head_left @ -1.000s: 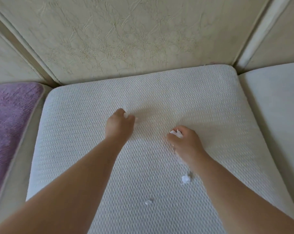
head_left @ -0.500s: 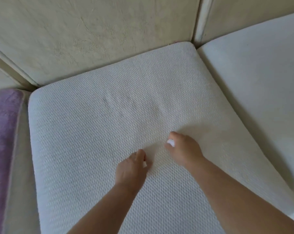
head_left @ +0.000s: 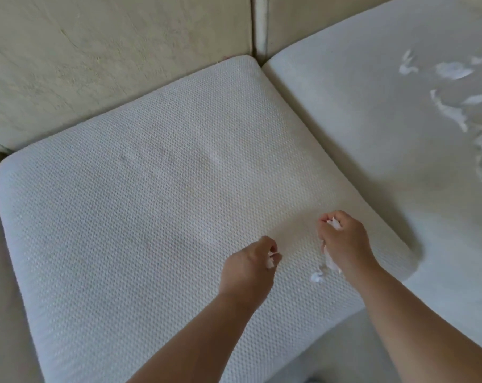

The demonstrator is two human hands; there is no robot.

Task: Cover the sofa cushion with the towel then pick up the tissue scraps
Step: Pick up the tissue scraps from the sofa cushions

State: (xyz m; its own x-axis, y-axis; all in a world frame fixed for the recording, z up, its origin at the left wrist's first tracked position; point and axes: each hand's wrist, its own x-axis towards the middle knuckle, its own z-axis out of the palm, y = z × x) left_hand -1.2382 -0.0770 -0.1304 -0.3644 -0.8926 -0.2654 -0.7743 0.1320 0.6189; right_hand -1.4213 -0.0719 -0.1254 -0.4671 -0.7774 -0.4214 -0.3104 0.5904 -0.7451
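A white textured towel lies flat over the sofa seat cushion. My left hand hovers over its near right part, fingers closed on small white tissue scraps. My right hand is just to the right, fist closed on tissue scraps; a strip hangs from under it down to a small loose tissue scrap on the towel. Several more white tissue scraps lie scattered on the neighbouring seat cushion at the far right.
Beige sofa back cushions rise behind the seat. A seam splits the back cushions above the towel's far right corner. The towel's near edge drops off at the lower right.
The view has swung right, the purple towel at the left is out of sight and scraps on the right cushion came into view. Both hands moved toward the towel's near right part, still closed on scraps.
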